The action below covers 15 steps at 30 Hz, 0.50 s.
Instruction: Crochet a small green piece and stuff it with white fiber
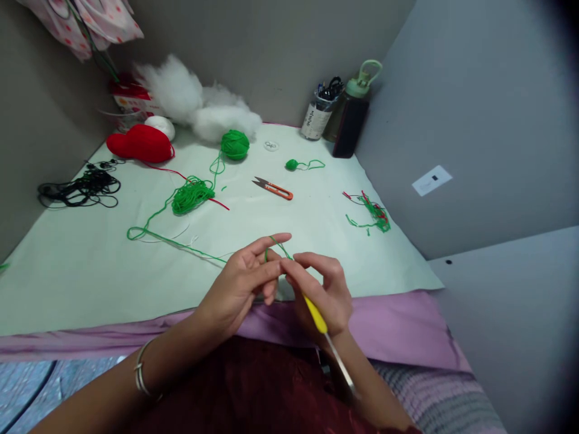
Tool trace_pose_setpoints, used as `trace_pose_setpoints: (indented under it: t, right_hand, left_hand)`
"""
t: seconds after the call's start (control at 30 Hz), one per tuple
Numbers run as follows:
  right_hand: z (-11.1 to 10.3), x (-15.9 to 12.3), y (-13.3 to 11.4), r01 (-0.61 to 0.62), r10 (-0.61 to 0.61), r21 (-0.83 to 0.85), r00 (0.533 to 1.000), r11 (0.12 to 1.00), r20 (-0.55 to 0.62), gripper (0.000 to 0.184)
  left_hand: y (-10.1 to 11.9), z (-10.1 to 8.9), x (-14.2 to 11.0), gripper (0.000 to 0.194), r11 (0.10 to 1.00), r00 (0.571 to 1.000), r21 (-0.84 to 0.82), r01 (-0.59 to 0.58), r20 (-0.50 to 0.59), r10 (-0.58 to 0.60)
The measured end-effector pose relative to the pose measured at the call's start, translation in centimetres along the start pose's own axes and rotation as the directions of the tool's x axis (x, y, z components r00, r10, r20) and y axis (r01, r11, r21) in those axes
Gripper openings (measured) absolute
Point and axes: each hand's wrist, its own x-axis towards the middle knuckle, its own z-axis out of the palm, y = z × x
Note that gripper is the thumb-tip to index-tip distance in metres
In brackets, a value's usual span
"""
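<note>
Yellow at the handle, found a hook pinched in the grip of the right hand, between thumb and fingers. On the left hand, noted green yarn over the extended forefinger; thumb beside the right fingertips, cannot tell what it pinches. Beyond, on the worktop, recorded orange-handled snips at twelve o'clock, a green skein at ten, a green ball at eleven, tangled scraps at two.

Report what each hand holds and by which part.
Right hand: yellow-handled tool, by its yellow grip, metal end sticking out. Left hand: green yarn, looped over the index finger; pinch point hidden.
</note>
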Motion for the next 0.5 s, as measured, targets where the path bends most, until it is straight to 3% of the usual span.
trace_pose_setpoints:
  t: [0.1,0.2,0.27,0.37,0.43,0.5]
  right_hand:
    - [-0.3,0.7,-0.1,-0.219,0.235,0.284,0.972,0.933,-0.023,0.027]
    - [-0.2,1.6,-0.2,-0.389,0.466,0.592,0.884,0.706,0.025,0.022]
    - [0.0,1.9,-0.3,-0.418,0.500,0.660,0.863,0.625,0.073,0.020]
    - [0.3,1.8,-0.5,-0.423,0.470,0.605,0.878,0.674,0.089,0.020]
    - [0.4,1.5,-0.6,-0.387,0.413,0.498,0.909,0.776,0.064,0.024]
    - [0.2,1.1,-0.6,-0.272,0.273,0.314,0.961,0.910,0.041,0.027]
  left_hand:
    - [0.6,-0.2,0.2,0.039,0.993,0.997,-0.091,0.071,-0.004,-0.072]
    - [0.8,-0.1,0.1,0.037,0.996,0.999,-0.072,0.043,-0.011,-0.044]
    - [0.6,0.0,0.0,0.037,0.999,1.000,-0.029,0.018,0.002,-0.018]
    - [0.0,0.2,0.0,0.038,0.999,1.000,0.040,-0.025,-0.010,0.025]
    - [-0.4,0.2,0.0,0.040,0.998,0.999,0.052,-0.044,-0.026,0.045]
    - [-0.6,0.1,0.1,0.041,0.999,0.999,0.017,-0.031,-0.027,0.031]
